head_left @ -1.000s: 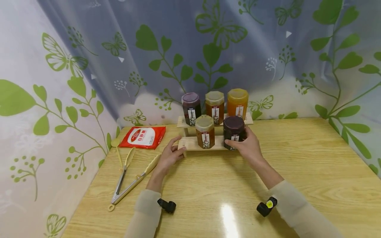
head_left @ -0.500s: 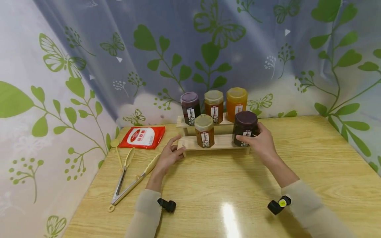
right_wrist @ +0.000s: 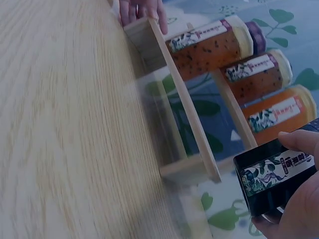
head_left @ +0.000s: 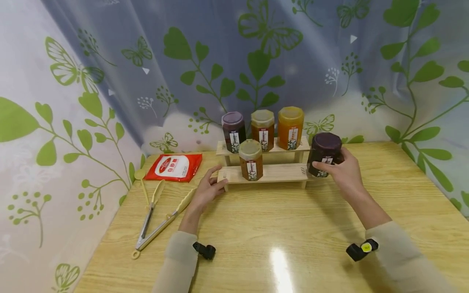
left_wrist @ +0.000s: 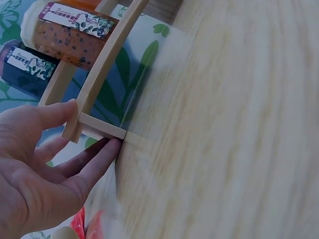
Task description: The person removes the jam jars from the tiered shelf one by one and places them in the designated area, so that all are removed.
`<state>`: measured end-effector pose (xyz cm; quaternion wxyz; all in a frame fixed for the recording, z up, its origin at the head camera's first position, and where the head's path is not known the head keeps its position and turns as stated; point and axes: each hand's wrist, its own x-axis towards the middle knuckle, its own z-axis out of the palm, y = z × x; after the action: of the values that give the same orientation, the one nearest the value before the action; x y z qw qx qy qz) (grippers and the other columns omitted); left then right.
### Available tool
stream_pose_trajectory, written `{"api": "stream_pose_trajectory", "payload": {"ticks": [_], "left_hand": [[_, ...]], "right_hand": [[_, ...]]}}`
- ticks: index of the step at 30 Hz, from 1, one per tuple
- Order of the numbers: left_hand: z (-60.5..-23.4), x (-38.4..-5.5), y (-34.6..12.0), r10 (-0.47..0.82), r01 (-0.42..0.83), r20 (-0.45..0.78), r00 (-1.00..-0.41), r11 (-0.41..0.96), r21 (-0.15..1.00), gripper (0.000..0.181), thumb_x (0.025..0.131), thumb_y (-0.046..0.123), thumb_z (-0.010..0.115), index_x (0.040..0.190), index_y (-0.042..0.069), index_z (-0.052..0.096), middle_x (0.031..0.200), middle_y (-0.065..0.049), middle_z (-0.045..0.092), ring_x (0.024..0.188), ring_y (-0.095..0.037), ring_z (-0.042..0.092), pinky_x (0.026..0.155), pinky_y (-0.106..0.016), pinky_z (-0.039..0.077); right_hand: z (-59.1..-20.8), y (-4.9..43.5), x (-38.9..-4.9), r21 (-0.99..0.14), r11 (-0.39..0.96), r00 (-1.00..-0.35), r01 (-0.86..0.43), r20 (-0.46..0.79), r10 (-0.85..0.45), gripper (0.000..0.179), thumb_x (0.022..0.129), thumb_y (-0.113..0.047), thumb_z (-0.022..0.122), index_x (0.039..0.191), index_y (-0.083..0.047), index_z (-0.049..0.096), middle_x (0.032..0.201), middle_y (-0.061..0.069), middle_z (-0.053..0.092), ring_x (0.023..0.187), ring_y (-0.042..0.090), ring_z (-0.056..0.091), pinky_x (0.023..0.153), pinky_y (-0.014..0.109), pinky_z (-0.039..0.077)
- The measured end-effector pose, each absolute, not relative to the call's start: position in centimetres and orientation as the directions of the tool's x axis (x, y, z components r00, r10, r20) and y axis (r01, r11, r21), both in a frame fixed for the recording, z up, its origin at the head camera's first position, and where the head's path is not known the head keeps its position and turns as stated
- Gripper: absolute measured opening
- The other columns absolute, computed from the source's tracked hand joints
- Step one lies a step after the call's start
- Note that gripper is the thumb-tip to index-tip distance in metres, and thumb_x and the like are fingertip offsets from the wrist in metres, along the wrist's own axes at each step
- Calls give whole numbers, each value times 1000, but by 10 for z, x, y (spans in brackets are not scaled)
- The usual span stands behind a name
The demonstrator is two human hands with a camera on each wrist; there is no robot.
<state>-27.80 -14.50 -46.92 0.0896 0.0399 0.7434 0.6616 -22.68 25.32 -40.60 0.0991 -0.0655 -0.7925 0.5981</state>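
Observation:
My right hand [head_left: 347, 174] grips a dark purple jam jar [head_left: 324, 151] by its sides, just beyond the right end of the two-step wooden rack [head_left: 281, 173]. In the right wrist view the jar's [right_wrist: 269, 174] base is lifted off the rack, with the thumb across its label. My left hand [head_left: 207, 190] holds the left end of the lower step, thumb on the board and fingertips at the leg, as the left wrist view shows. An amber jar [head_left: 251, 162] stands on the lower step. A purple jar [head_left: 233, 132], a brown jar [head_left: 262, 130] and an orange jar [head_left: 291, 128] line the upper step.
Left of the rack lie a red-and-white sugar packet [head_left: 174, 167], a yellow spoon [head_left: 141, 176] and spread metal tongs [head_left: 155, 232] on the wooden table [head_left: 249, 244]. A leaf-patterned curtain [head_left: 220, 49] hangs behind the rack and along the left side.
The dark jar has gone from the lower step's right part to past its right end, carried rightward by my right hand. My left hand has stayed on the rack.

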Motion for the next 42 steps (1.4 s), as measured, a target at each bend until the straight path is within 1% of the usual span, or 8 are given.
{"api": "stream_pose_trajectory", "payload": {"ticks": [6, 13, 16, 22, 27, 30, 34, 42], "left_hand": [[-471, -279, -145, 170, -70, -90, -981, 118, 991, 61, 104, 12, 66, 159, 23, 42, 139, -25, 58, 126, -37, 62, 101, -47, 56], [-473, -279, -145, 169, -54, -75, -983, 126, 991, 63, 104, 13, 66, 160, 21, 40, 137, -25, 59, 125, -37, 62, 102, -49, 55], [-472, -279, -145, 165, -54, -73, -984, 121, 991, 63, 104, 12, 66, 161, 19, 39, 136, -26, 59, 125, -38, 62, 102, -49, 55], [-471, -276, -143, 154, -62, -80, -985, 117, 991, 64, 104, 10, 65, 161, 17, 38, 135, -26, 59, 123, -38, 62, 101, -47, 56], [-471, -277, -143, 153, -61, -79, -985, 117, 991, 64, 104, 10, 66, 161, 17, 38, 132, -25, 61, 121, -37, 63, 101, -46, 56], [-471, -277, -143, 152, -59, -77, -985, 119, 991, 64, 104, 10, 66, 161, 16, 38, 132, -25, 60, 122, -37, 63, 102, -47, 56], [-470, -276, -142, 151, -60, -79, -985, 124, 990, 63, 104, 10, 65, 161, 17, 38, 132, -26, 60, 123, -37, 62, 103, -48, 55], [-471, -278, -140, 149, -59, -78, -986, 130, 990, 63, 105, 10, 64, 161, 16, 38, 133, -26, 59, 123, -38, 61, 104, -51, 54]], "right_hand": [[-410, 270, -231, -952, 305, -962, 27, 59, 268, 86, 91, -30, 84, 159, -7, 37, 146, 15, 48, 139, 36, 45, 113, 57, 42], [-414, 295, -239, -962, 255, -941, 94, -2, 340, 88, 89, -35, 85, 160, -11, 38, 120, -13, 51, 142, 39, 41, 118, 59, 36], [-416, 307, -244, -967, 231, -930, 103, -11, 367, 86, 89, -33, 85, 159, -14, 39, 117, -19, 50, 143, 37, 40, 120, 57, 34], [-420, 329, -247, -971, 186, -894, 150, -52, 445, 86, 89, -30, 86, 161, -19, 39, 135, -13, 54, 145, 28, 41, 123, 47, 34], [-422, 348, -250, -966, 179, -875, 189, -83, 478, 89, 89, -33, 85, 163, -25, 35, 156, -4, 47, 150, 26, 35, 125, 46, 30], [-424, 360, -252, -962, 180, -865, 207, -94, 494, 89, 89, -35, 84, 163, -29, 34, 163, -4, 41, 152, 25, 32, 126, 46, 28], [-427, 373, -254, -967, 141, -840, 213, -108, 532, 85, 88, -31, 86, 160, -31, 40, 144, -15, 52, 150, 20, 34, 125, 44, 29], [-434, 392, -257, -968, 61, -794, 245, -164, 585, 83, 87, -25, 87, 156, -29, 42, 127, -25, 50, 147, 15, 36, 125, 37, 30]]}}
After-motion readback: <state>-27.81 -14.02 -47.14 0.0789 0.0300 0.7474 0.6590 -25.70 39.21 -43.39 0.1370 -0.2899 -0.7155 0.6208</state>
